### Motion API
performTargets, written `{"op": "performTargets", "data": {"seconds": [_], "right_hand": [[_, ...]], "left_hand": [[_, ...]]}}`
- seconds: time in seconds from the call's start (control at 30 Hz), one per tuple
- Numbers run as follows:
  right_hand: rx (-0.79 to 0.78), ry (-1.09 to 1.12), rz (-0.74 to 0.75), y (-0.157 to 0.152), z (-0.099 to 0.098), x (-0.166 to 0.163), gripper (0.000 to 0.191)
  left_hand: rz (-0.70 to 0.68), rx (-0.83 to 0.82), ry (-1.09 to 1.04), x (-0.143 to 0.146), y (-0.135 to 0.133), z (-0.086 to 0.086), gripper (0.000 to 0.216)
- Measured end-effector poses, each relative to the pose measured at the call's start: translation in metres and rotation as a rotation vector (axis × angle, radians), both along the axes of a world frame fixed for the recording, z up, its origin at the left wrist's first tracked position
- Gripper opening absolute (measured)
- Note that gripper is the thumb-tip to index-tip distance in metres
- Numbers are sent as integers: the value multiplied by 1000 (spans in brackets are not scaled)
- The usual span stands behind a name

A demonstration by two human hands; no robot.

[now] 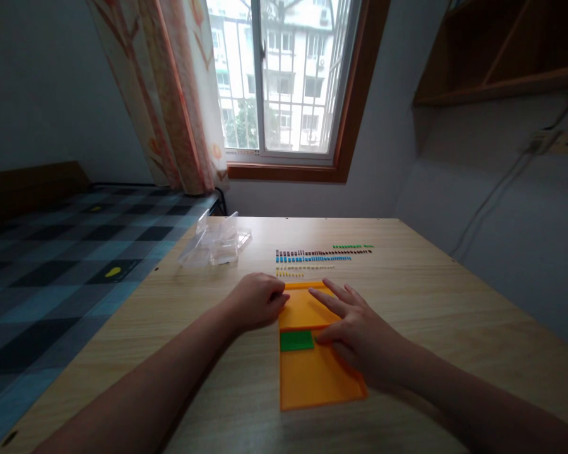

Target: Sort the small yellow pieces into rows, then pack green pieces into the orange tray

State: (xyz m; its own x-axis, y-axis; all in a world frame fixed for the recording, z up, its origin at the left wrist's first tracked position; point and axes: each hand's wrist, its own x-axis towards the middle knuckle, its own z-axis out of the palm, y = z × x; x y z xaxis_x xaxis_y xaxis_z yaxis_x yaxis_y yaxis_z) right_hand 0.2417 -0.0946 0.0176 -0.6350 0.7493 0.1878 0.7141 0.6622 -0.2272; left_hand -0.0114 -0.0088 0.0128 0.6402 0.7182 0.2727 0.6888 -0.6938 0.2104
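An orange tray (319, 378) with raised edges lies flat on the table, a crossbar dividing it in two. Inside its nearer part, a green rectangular plate (296, 340) rests against the left wall, just below the crossbar. My left hand (260, 301) is closed at the tray's upper left edge, thumb and curled fingers meeting the rim. Over the right side of the tray is my right hand (355, 328), fingers spread apart. A fingertip of it comes close to the green plate's right end; whether it touches something small there I cannot tell.
Beyond the tray, small pieces stand in rows: green (353, 246), dark brown (322, 253), blue (312, 259) and yellow (291, 274). Clear plastic boxes (218, 243) sit at the table's back left. A bed (76, 252) adjoins the left side; a wall shelf (497, 88) hangs at right.
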Motion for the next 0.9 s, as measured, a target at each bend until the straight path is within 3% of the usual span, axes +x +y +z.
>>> {"op": "performTargets", "data": {"seconds": [0.6,0.77,0.9], "right_hand": [[46,77,-20,3,-7,3,35],[192,191,-78,13,-8,9,30],[342,284,-217,34,-4,26,28]], "left_hand": [[-30,-7,-9,0,-1,-1,28],[-1,15,-68,-1,2,-3,30],[49,86,-154,-6,9,-5,37]]}}
